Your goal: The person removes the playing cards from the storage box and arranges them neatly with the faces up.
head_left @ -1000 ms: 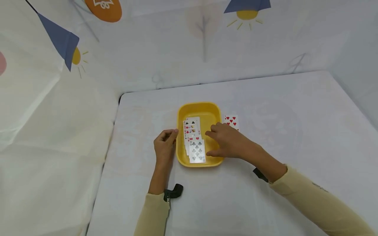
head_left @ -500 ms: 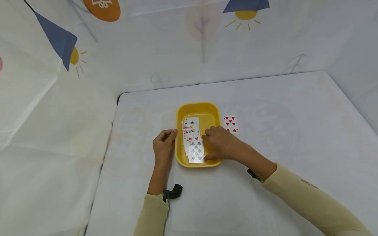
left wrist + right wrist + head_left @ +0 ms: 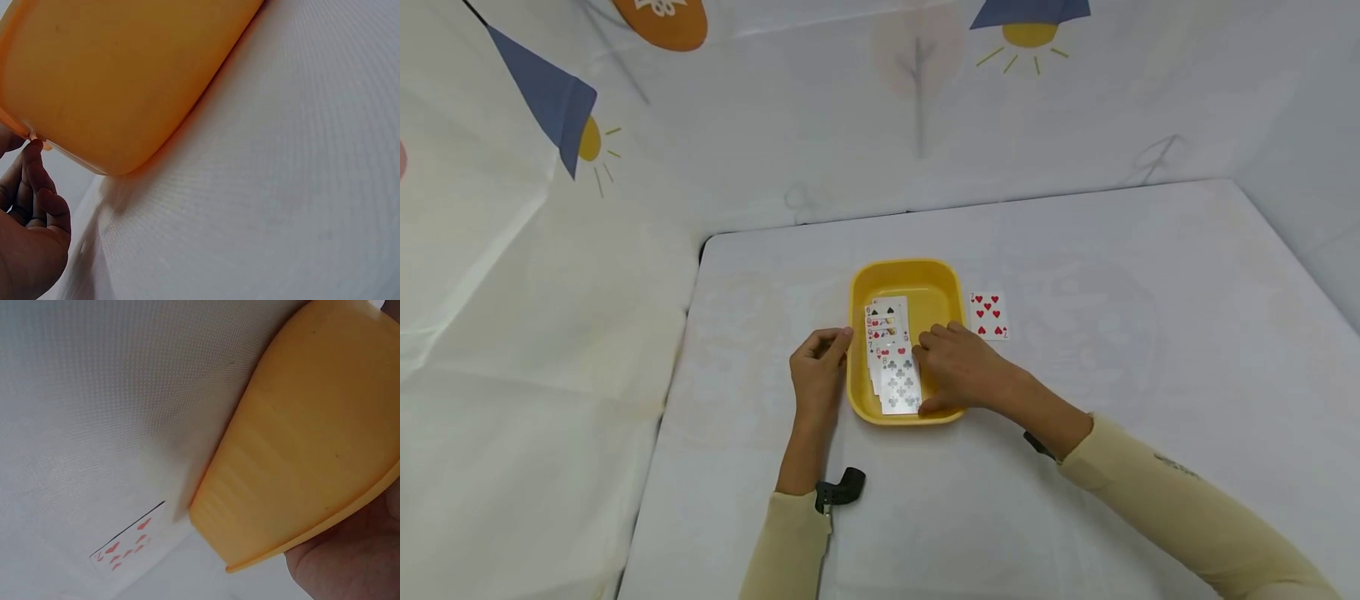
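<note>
Yellow tray (image 3: 942,287) mid-table, fanned cards (image 3: 891,354) inside. Left hand (image 3: 817,372) curled, fingertips on tray's left rim — steadying. Right hand (image 3: 958,368) inside tray, fingers bent onto cards' right edge; grip itself not discernible. Seven of hearts (image 3: 988,315) face up on table (image 3: 1150,333) just right of tray.

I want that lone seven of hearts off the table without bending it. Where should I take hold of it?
The seven of hearts lies flat, face up, right of the yellow tray. Probably come from its open right side: slide a long edge up, then pinch it with the fingers.
</note>
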